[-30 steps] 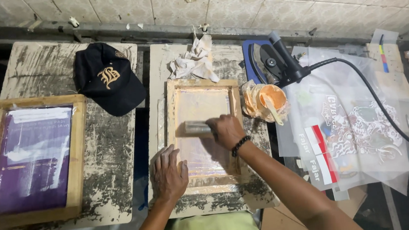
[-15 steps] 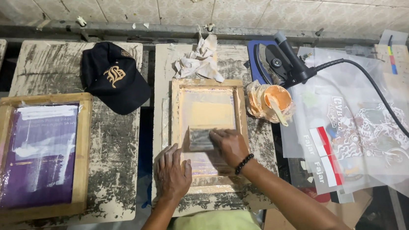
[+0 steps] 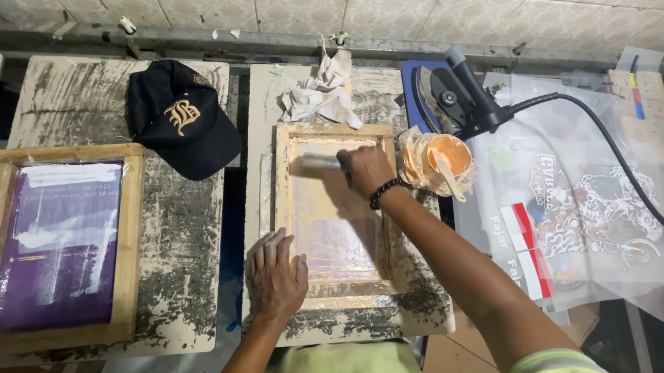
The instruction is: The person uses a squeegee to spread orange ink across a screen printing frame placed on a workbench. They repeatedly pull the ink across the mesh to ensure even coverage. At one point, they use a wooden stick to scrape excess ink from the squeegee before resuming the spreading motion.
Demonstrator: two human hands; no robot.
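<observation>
Our right hand (image 3: 364,168) closes its grip around the squeegee (image 3: 320,162), which lies at the upper end of the wooden screen frame (image 3: 283,191). Our left hand (image 3: 275,273), grip released, presses flat on the frame's lower left corner.

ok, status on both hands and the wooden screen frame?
Left hand flat on wooden screen frame, lower-left corner. Right hand grips squeegee at screen top. Nothing in the way.

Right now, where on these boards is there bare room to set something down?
Bare board lies below the black cap, right of the purple wooden-framed screen. Crowded: the middle board, with the orange wooden-framed screen under the left hand and right hand, white rags, and the plastic-wrapped orange cup.
</observation>
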